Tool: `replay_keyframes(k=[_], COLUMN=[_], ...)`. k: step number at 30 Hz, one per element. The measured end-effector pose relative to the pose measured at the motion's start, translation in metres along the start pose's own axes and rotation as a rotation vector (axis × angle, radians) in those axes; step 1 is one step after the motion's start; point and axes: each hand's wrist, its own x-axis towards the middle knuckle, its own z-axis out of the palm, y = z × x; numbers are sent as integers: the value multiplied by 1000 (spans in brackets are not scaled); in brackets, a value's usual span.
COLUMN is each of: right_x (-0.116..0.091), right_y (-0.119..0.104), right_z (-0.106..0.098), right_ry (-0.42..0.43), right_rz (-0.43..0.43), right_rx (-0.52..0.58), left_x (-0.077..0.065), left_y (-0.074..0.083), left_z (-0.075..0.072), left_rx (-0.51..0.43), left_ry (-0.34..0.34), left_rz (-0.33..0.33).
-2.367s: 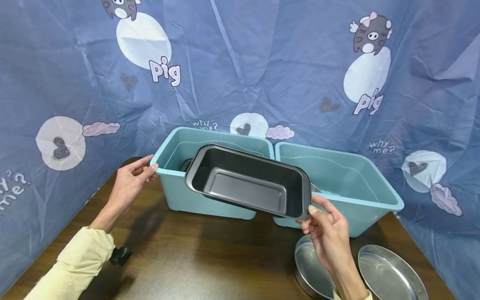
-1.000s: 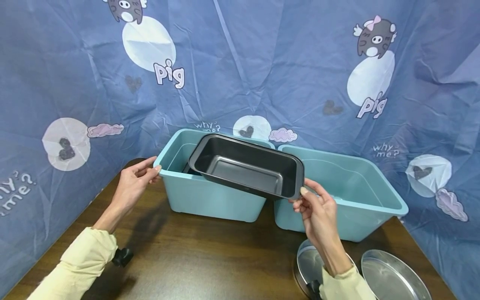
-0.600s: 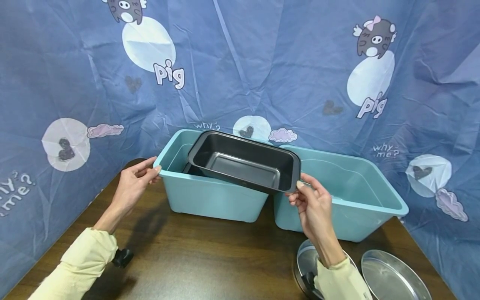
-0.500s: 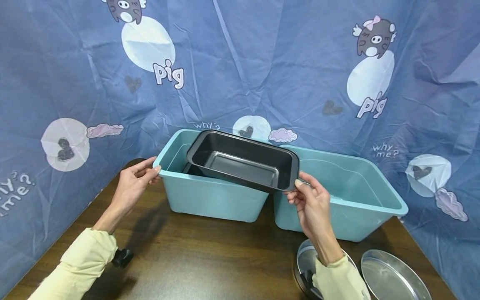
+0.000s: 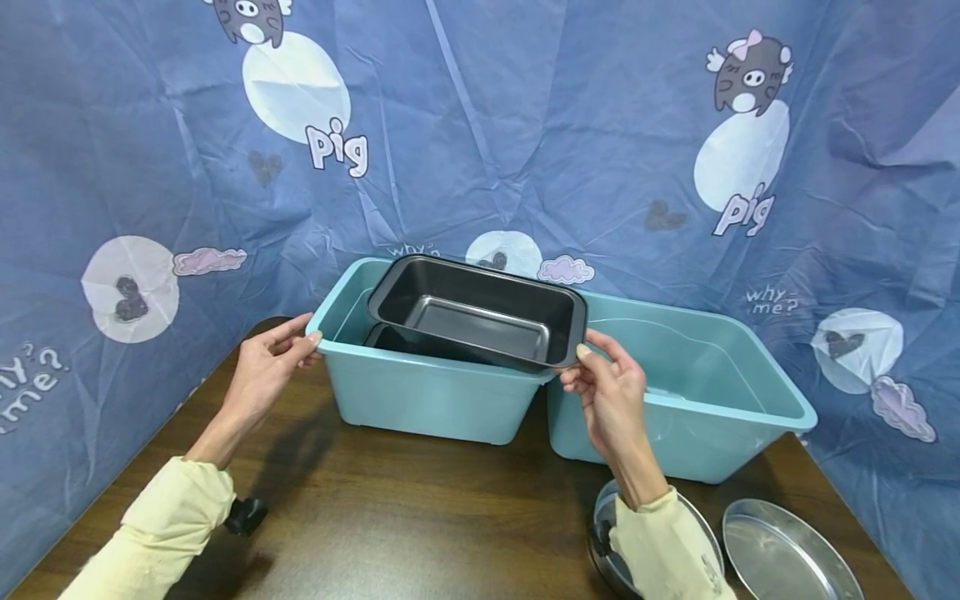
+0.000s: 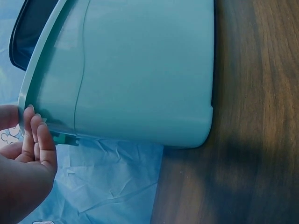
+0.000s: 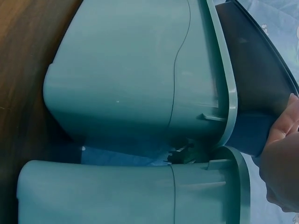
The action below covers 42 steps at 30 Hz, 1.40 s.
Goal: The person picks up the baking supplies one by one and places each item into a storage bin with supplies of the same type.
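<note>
In the head view, a dark rectangular loaf pan [image 5: 480,321] hangs over the left teal bin [image 5: 435,396], slightly tilted with its right end lower. My right hand [image 5: 611,396] pinches the pan's right rim between thumb and fingers. At the bin's left front corner, my left hand [image 5: 266,367] pinches the rim between thumb and fingers; the left wrist view shows this left hand [image 6: 35,149] at the bin's edge. Another dark item [image 5: 390,337] shows inside the left bin, mostly covered by the pan. The right wrist view has the loaf pan [image 7: 257,65] above the bin rim.
The right teal bin [image 5: 682,358] stands beside the left one. Two round metal pans [image 5: 787,550] lie at the right of the wooden table [image 5: 420,517], one partly under my right sleeve. A blue patterned cloth [image 5: 480,133] hangs behind the bins.
My right hand has carried the loaf pan left and back, from in front of the bins to over the left bin. My left hand keeps its hold on the bin rim.
</note>
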Motion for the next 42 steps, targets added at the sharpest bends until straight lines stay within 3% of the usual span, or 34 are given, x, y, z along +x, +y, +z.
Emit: replay_keyframes(k=[18, 29, 42], right_x=[16, 28, 14], right_y=[14, 10, -7], right_z=[15, 25, 8], right_ry=[-24, -149, -187], right_rz=[21, 156, 79], right_rx=[-75, -208, -300], left_x=[0, 0, 0], left_y=[0, 0, 1], left_z=[0, 3, 1], left_rx=[-5, -31, -14], left_ry=[8, 3, 3], left_rz=[-7, -7, -10])
